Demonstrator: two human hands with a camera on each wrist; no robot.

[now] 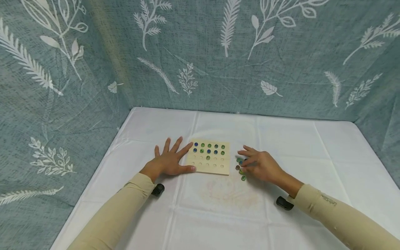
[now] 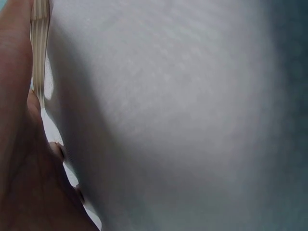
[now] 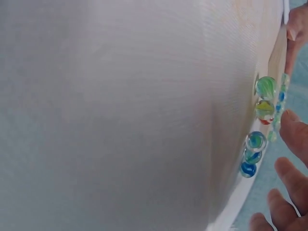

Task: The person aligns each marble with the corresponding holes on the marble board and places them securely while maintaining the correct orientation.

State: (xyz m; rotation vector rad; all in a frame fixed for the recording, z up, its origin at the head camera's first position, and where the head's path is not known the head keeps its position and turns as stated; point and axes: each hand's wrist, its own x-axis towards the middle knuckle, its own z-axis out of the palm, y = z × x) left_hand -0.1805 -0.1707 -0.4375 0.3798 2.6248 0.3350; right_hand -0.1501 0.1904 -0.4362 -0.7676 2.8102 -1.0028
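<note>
A square wooden peg board (image 1: 208,166) lies on the white tablecloth (image 1: 218,208). Blue and green marbles (image 1: 209,148) fill its two far rows and part of the third; the nearer holes hold none. My left hand (image 1: 170,159) rests flat with spread fingers, its thumb and index finger against the board's left edge (image 2: 39,53). My right hand (image 1: 260,165) hovers with relaxed fingers over several loose marbles (image 1: 240,169) just right of the board. The right wrist view shows those loose marbles (image 3: 257,125) in a row, with my fingertips (image 3: 288,175) near them.
Blue-grey cloth with white leaf prints (image 1: 218,52) walls in the table at the back and both sides. The white cloth reaches well beyond the board in front and to the right. A small black camera unit (image 1: 284,203) sits under each wrist.
</note>
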